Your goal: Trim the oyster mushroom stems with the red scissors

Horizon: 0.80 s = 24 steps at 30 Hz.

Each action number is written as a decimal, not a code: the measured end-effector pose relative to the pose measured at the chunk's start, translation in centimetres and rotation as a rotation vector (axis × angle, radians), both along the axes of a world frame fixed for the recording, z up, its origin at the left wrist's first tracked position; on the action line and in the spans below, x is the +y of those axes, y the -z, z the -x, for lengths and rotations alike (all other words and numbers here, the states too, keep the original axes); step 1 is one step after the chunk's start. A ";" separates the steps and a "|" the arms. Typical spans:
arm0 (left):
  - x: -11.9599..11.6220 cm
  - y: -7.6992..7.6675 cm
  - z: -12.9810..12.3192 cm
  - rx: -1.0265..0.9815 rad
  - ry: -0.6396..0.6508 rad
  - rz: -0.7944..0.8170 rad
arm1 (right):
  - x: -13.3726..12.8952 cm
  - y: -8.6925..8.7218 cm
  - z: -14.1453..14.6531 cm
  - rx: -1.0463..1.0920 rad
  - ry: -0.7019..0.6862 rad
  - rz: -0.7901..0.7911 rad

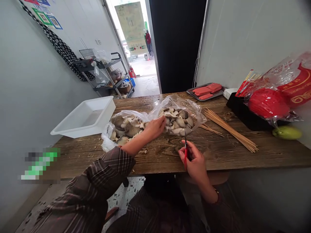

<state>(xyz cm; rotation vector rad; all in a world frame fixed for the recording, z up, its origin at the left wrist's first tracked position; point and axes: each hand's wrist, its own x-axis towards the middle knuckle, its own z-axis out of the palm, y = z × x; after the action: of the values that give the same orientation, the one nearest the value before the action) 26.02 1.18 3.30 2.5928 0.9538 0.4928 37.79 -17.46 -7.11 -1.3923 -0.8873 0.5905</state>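
Note:
My left hand [156, 127] reaches to the near left edge of a clear plastic bag [198, 110] of oyster mushrooms [180, 121]. Its fingers are closed, and what is between them is hidden. More oyster mushrooms [131, 127] fill a second plastic bag [106, 142], just left of that hand and partly behind my forearm. My right hand [195, 161] grips red-handled scissors [186, 153] near the front of the table. The scissors' blades point away from me, toward the right-hand mushrooms.
Bamboo skewers [230, 131] lie on the wooden table [155, 160]. A white plastic tub [84, 113] stands at the left. At the back is a tray [195, 96] of pink-red packs [206, 90]. A black box [245, 113], a red bagged bundle [268, 103] and a green vegetable [287, 132] are at right.

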 end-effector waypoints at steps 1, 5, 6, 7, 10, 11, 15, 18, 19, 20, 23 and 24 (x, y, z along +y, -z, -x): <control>0.3 0.4 -0.2 -0.050 -0.009 0.015 | 0.0 0.0 0.0 -0.005 -0.001 0.000; 1.9 1.3 -1.7 -0.201 -0.021 0.075 | 0.0 -0.2 -0.1 -0.034 0.007 -0.006; 2.3 1.4 -2.2 -0.225 -0.028 0.078 | 0.0 -0.2 -0.1 -0.044 0.009 -0.003; 2.8 1.5 -2.8 -0.247 -0.038 0.080 | 0.1 -0.2 -0.2 -0.053 0.009 0.002; 3.8 1.7 -4.5 -0.300 -0.060 0.106 | 0.1 -0.2 -0.2 -0.071 0.011 0.008; 4.0 1.7 -4.9 -0.308 -0.058 0.124 | 0.1 -0.2 -0.2 -0.074 0.016 0.009; 4.4 1.5 -4.6 -0.273 -0.027 0.156 | 0.0 -0.1 -0.3 -0.082 0.024 0.023; 3.8 0.8 -2.5 -0.239 -0.021 0.084 | -0.1 -0.1 -0.3 -0.076 0.016 0.028; 3.4 0.5 -1.6 -0.240 -0.029 0.025 | -0.2 -0.1 -0.3 -0.073 0.015 0.028; 2.9 0.2 -0.7 -0.245 -0.049 -0.047 | -0.2 -0.1 -0.3 -0.070 0.016 0.029; 0.9 0.0 1.5 -0.185 -0.135 -0.225 | -0.4 0.1 -0.3 -0.060 0.006 0.041; 0.2 0.3 2.0 -0.115 -0.140 -0.242 | -0.5 0.2 -0.3 -0.061 0.002 0.044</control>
<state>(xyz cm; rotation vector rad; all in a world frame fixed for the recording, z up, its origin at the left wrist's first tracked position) 24.03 1.33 3.01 2.6822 1.1010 0.8322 38.13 -17.93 -7.30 -1.4567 -0.9258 0.5714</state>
